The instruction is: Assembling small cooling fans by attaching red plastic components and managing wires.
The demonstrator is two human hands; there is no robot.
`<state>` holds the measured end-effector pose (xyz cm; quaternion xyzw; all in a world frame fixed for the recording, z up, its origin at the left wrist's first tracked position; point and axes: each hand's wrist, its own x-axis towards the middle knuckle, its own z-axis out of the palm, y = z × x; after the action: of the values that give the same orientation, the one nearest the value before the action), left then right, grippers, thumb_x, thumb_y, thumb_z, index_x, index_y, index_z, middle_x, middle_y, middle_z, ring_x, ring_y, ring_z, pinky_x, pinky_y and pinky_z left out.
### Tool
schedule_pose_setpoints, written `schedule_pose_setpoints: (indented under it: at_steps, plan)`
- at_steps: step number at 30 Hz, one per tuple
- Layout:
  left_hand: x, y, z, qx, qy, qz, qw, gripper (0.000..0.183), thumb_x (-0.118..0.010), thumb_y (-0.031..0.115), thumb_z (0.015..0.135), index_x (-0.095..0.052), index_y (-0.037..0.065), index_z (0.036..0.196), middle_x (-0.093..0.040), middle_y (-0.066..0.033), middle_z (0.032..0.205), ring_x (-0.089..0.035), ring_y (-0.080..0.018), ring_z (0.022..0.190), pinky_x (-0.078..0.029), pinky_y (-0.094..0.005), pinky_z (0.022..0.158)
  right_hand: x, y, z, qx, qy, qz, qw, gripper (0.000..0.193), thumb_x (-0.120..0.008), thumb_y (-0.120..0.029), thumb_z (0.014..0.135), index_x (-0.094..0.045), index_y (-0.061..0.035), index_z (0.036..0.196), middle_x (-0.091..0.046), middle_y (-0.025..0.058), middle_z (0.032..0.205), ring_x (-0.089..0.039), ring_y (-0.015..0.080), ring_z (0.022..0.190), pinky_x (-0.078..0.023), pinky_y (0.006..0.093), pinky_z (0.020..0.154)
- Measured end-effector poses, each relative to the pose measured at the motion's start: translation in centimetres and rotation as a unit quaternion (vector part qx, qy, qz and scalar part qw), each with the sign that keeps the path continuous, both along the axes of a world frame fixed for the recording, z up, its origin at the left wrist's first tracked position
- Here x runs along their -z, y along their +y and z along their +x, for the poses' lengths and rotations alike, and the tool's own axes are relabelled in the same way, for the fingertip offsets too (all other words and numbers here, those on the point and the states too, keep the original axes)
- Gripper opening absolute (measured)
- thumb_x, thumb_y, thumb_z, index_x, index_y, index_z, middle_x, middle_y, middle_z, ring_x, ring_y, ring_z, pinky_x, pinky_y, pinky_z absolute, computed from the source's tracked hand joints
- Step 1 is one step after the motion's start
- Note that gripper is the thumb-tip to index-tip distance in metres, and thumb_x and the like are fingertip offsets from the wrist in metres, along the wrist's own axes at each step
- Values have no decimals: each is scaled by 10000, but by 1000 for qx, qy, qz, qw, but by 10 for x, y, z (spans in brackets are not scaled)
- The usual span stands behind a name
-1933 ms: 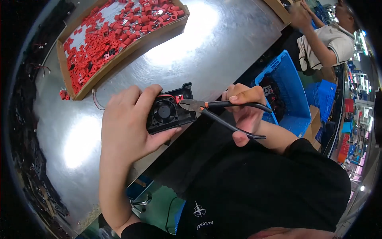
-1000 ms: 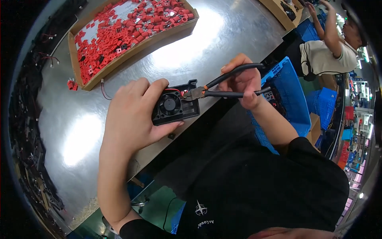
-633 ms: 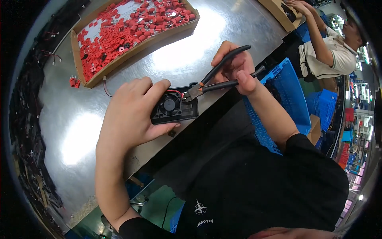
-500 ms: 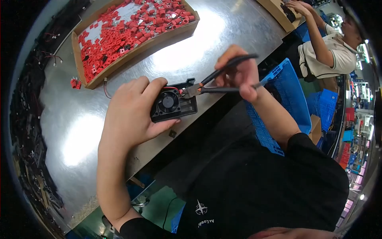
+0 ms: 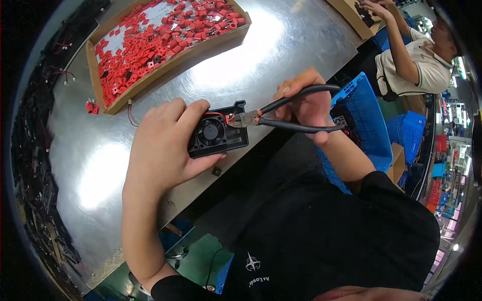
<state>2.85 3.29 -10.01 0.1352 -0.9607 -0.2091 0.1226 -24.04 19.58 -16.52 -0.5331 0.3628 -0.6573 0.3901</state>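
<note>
My left hand grips a black plastic housing near the front edge of the metal table. Inside the housing sits a small black cooling fan with a red wire along its top edge. Black-handled pliers are in my right hand, their handles spread apart. The plier jaws reach into the housing just right of the fan, beside a small red part. Whether the jaws pinch that part is too small to tell. A thin wire with a white plug runs out from under my left hand.
A shallow cardboard box full of small red parts stands at the back left, with a loose red piece beside it. Black parts lie along the left rim. A blue crate stands to the right. A co-worker sits at the far right.
The plier handles have swung lower and spread wider, and my right hand has shifted slightly right. My left hand and the housing have barely moved.
</note>
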Motion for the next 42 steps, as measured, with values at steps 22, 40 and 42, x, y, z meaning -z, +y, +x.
schedule_pose_setpoints:
  at_steps: [22, 40, 42]
  plan:
    - [-8, 9, -12, 63, 33, 18, 997, 852, -908, 451, 633, -648, 86, 1357, -646, -139, 1060, -614, -366, 941, -472, -465, 847, -74, 56, -1, -74, -21, 289, 954, 462, -680, -148, 962, -447, -69, 1353, -616, 148, 1330, -642, 178, 997, -541, 325, 844]
    - [12, 43, 2, 58, 48, -17, 997, 450, -834, 34, 779, -754, 159, 1203, -668, -98, 1150, -643, -323, 1019, -553, -425, 889, 76, 370, -259, 400, 47, 509, 760, 687, -719, -338, 916, -487, -37, 1488, -604, 159, 1354, -624, 279, 1184, -537, 407, 971]
    - [14, 36, 7, 53, 42, -17, 998, 437, -822, 18, 781, -757, 151, 1192, -668, -96, 1122, -647, -314, 1000, -561, -408, 858, 124, 422, -288, 533, 162, 549, 623, 706, -716, -344, 934, -473, 1, 1499, -614, 186, 1330, -621, 274, 1141, -517, 389, 985]
